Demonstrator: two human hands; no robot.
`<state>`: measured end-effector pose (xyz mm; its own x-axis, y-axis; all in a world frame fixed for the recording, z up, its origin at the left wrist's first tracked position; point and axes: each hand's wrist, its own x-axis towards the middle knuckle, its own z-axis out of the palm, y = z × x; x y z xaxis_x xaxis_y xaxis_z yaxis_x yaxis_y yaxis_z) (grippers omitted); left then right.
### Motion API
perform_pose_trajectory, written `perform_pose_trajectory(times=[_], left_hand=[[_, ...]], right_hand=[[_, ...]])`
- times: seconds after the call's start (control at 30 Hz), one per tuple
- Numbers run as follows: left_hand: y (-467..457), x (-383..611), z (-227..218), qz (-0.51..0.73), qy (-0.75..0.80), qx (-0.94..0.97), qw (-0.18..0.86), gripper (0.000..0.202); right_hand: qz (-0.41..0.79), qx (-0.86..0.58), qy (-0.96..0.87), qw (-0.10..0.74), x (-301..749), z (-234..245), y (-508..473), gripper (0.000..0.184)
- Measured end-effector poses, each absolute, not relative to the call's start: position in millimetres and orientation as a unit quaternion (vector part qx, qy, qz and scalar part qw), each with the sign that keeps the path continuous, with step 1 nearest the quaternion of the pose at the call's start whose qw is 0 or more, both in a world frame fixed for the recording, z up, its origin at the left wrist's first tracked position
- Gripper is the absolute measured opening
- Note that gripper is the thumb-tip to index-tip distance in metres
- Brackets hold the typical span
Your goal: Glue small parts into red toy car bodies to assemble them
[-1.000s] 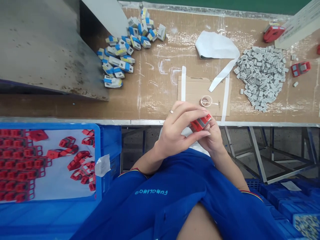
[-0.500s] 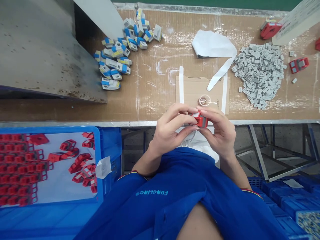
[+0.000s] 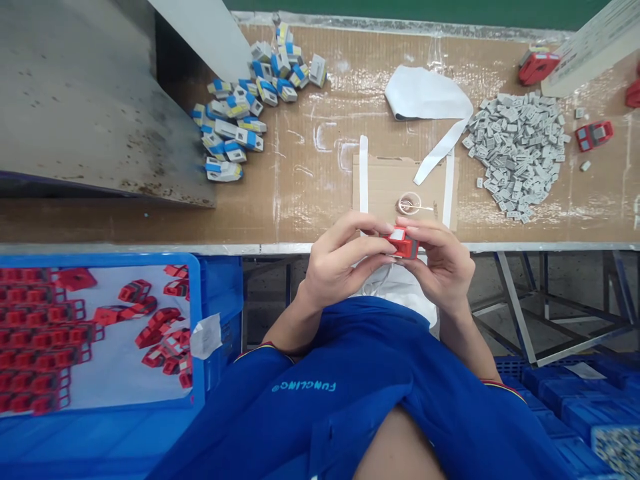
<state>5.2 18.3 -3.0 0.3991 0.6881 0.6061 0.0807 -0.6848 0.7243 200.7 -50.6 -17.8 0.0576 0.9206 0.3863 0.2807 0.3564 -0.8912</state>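
Note:
Between my two hands, just over the table's front edge, is a small red toy vehicle part (image 3: 406,247) with a white panel on top and a grey strip at its right side. My left hand (image 3: 343,259) pinches its left side with thumb and fingers. My right hand (image 3: 440,263) grips the right side, fingers on top and thumb underneath. Just beyond the fingers a small clear cup (image 3: 409,203) with a thin white stick stands on a cardboard sheet (image 3: 383,180) taped down with white strips. My fingers hide part of the red piece.
Small grey pieces (image 3: 523,150) form a heap at right, near a red toy vehicle (image 3: 594,135). White-blue blocks (image 3: 235,133) lie left beside a metal box (image 3: 90,100). A white cloth strip (image 3: 425,93) lies behind. A blue crate (image 3: 196,373) at lower left holds red vehicle parts.
The red vehicle part has turned slightly and shifted a little to the right and toward me. My left fingers have shifted on it; both hands keep hold.

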Motion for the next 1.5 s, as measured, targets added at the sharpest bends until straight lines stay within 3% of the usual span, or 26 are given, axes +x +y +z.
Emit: perform_pose_trajectory(times=[0.23, 0.4, 0.47, 0.7, 0.87, 0.97, 1.13, 1.5], left_hand=[[15, 8, -8, 0.490, 0.255, 0.766, 0.328, 0.007], [14, 10, -24, 0.486, 0.235, 0.721, 0.435, 0.048], [14, 9, -31, 0.480, 0.238, 0.708, 0.459, 0.055], [24, 9, -50, 0.407, 0.240, 0.746, 0.470, 0.051], [28, 15, -58, 0.368, 0.269, 0.748, 0.483, 0.043], [31, 16, -59, 0.343, 0.272, 0.764, 0.474, 0.041], [40, 14, -61, 0.333, 0.271, 0.787, 0.444, 0.044], [42, 12, -65, 0.302, 0.304, 0.776, 0.463, 0.048]], right_hand=[[0.304, -0.485, -0.594, 0.566, 197, -26, -50, 0.031], [0.333, -0.484, -0.535, 0.607, 189, -33, -52, 0.033], [0.357, -0.479, -0.520, 0.611, 188, -36, -55, 0.036], [0.458, -0.492, -0.493, 0.553, 206, -44, -68, 0.047], [0.325, -0.597, -0.426, 0.597, 228, -50, -56, 0.033], [0.264, -0.631, -0.457, 0.569, 233, -51, -39, 0.032], [0.213, -0.633, -0.527, 0.525, 231, -46, -15, 0.009], [0.246, -0.648, -0.459, 0.556, 234, -49, -9, 0.022]])
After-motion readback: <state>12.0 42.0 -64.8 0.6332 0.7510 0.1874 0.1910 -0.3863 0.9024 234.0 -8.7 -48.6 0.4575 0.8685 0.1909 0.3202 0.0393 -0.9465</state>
